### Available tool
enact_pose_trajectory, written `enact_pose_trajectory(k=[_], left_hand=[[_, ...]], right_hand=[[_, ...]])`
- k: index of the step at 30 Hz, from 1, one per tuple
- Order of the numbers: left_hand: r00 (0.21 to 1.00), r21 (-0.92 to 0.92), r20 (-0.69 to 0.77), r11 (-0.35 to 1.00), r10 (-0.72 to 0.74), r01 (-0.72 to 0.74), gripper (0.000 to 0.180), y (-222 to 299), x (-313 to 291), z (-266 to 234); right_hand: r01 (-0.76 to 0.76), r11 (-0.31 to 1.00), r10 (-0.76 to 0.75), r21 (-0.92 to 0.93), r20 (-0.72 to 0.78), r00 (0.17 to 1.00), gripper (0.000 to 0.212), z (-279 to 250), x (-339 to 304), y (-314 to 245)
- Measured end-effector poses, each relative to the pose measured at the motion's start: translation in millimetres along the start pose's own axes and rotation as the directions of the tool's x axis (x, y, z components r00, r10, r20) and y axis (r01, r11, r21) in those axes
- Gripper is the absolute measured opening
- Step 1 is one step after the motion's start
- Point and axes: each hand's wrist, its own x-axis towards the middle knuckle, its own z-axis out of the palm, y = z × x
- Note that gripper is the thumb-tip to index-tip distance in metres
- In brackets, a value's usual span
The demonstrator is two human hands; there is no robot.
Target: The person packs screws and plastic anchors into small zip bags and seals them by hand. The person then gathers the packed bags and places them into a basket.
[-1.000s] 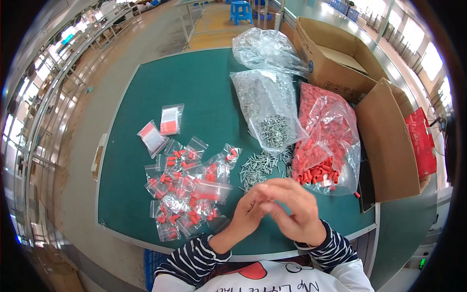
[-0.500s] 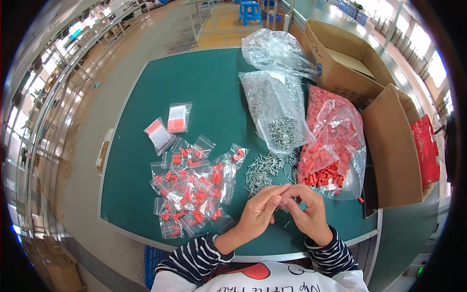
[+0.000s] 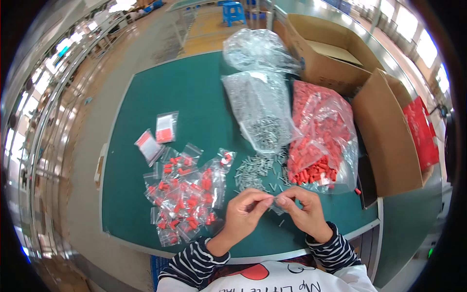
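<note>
My left hand [image 3: 244,212] and my right hand [image 3: 307,215] meet near the table's front, thumbs and forefingers pinched together. Between them is a small clear plastic bag [image 3: 277,209], partly hidden by the fingers; what it contains I cannot make out. Just beyond the fingertips lies a loose pile of silver screws [image 3: 250,173]. A single screw [image 3: 281,223] rests on the table between my wrists. To the left of my left hand, small zip bags holding red plugs [image 3: 182,199] lie in a heap.
Behind the pile lies a large clear bag of screws [image 3: 265,117], with a crumpled clear bag [image 3: 258,48] beyond. A big bag of red plugs [image 3: 323,136] sits right. Cardboard boxes [image 3: 389,141] line the right side. Two packs of flat bags [image 3: 166,127] lie left on the green table [image 3: 194,92].
My fingertips have drawn slightly apart, and the small clear bag shows more between them. My left hand has opened out from its tighter curl. The whole view has shifted a little.
</note>
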Motion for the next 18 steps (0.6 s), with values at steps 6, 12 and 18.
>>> enact_pose_trajectory(k=[6,12,18], left_hand=[[0.998,-0.072,-0.062,0.997,-0.021,0.017,0.006,3.4,-2.5,-10.9],[0.994,0.342,0.023,0.934,0.102,-0.104,0.019,4.3,-1.8,-5.7],[0.906,0.437,0.182,0.794,0.382,-0.423,0.020,-0.9,-1.0,-4.8]], right_hand=[[0.047,0.999,-0.050,-0.024,-0.121,0.991,0.017,9.0,2.9,-10.2],[0.203,0.948,-0.236,-0.245,-0.114,0.965,0.018,-1.5,-6.1,-4.4],[0.133,0.987,-0.131,-0.092,0.033,0.991,0.013,-1.0,-5.8,-3.1]])
